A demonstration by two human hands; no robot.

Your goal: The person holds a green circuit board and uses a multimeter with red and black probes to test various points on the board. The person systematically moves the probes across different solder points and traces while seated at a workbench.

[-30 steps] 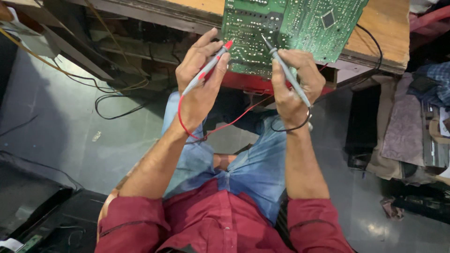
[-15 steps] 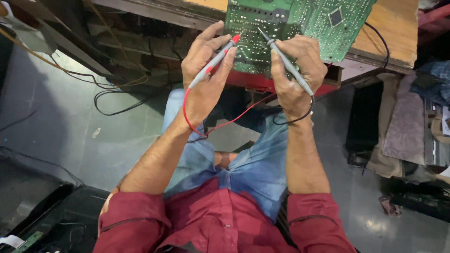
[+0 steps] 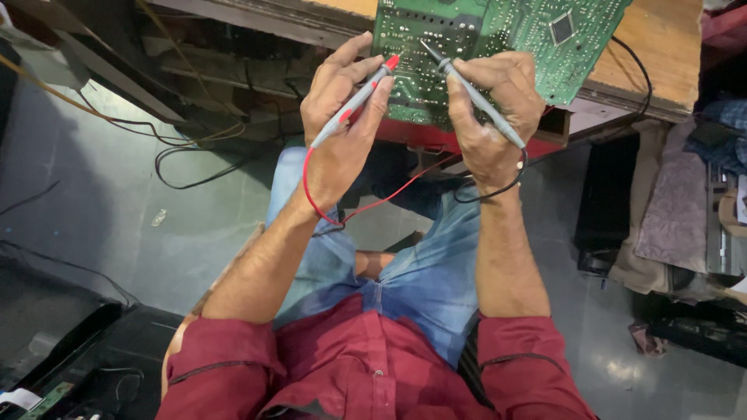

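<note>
- Two probes meet the green circuit board (image 3: 498, 47): the left hand (image 3: 342, 124) pinches the red-tipped probe (image 3: 354, 105) between thumb and fingers, the right hand (image 3: 490, 117) pinches the grey probe (image 3: 471, 93) likewise.
- Compared with a second ago, both tips sit higher on the board and closer together, so the contact points appear to have moved to a new pair near its lower-left part.
- Below the board, the red lead (image 3: 350, 214) loops off the left wrist and the black lead (image 3: 498, 187) curls under the right wrist.
- Beneath the board lies the wooden bench (image 3: 661, 54), with loose cables (image 3: 194, 148) hanging to the board's left.
</note>
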